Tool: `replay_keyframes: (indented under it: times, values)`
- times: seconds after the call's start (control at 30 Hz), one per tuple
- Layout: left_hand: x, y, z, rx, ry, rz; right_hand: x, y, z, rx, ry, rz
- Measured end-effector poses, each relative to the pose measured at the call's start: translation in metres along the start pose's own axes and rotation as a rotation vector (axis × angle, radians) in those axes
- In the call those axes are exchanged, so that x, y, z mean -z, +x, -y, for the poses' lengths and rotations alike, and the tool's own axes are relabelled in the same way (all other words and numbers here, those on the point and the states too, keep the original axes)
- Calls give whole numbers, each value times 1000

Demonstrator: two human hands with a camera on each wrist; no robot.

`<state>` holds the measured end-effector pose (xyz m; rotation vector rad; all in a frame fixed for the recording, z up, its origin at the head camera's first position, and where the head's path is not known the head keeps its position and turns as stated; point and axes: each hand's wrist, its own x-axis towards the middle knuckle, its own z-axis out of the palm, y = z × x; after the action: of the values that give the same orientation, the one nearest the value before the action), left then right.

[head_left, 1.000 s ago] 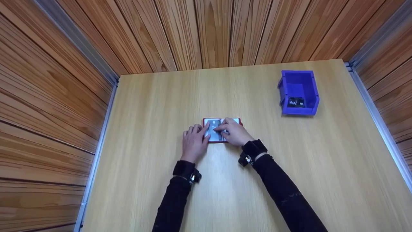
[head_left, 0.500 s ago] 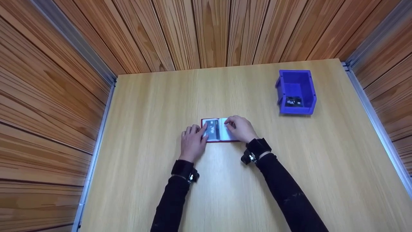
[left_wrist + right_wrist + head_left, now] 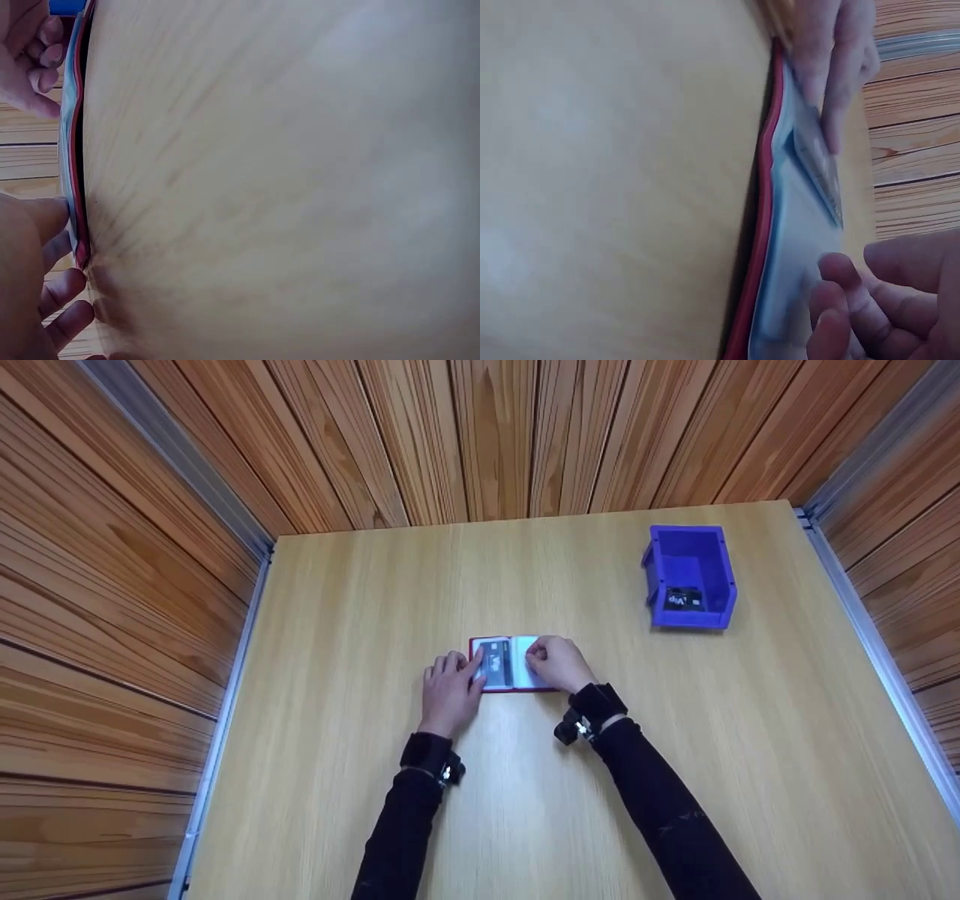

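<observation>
A red-covered card holder lies spread flat on the table, with pale plastic pages. A dark grey card marked "Vip" is at its left page; in the right wrist view the card slants above the pages. My left hand rests at the holder's left side, fingers fairly straight, its index finger over the card's edge. Over the right page is my right hand, fingers loosely curled. The right wrist view shows its thumb and index fingertip a little apart, nothing between them.
A blue-purple bin stands at the back right of the table, with a black "Vip" card inside near its front. Wood-plank walls rise behind and at both sides, with metal rails along the table's sides.
My right hand has moved right, off the card at the left page, to the right page, uncovering the card. Since half a second ago its fingers have curled in more. My left hand stays in place.
</observation>
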<state>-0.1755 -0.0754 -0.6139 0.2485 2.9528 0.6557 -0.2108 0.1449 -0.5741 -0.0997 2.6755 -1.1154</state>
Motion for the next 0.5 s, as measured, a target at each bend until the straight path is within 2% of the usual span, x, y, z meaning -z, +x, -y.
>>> replay_keyframes:
  times: [0.27, 0.37, 0.5]
  values:
    - [1, 1, 1, 9, -3, -12, -11, 5, 16, -216, 334, 131]
    - [1, 1, 0, 1, -3, -11, -17, 7, 21, -278, 383, 131]
    - [0, 0, 1, 1, 0, -10, -24, 10, 25, -342, 395, 112]
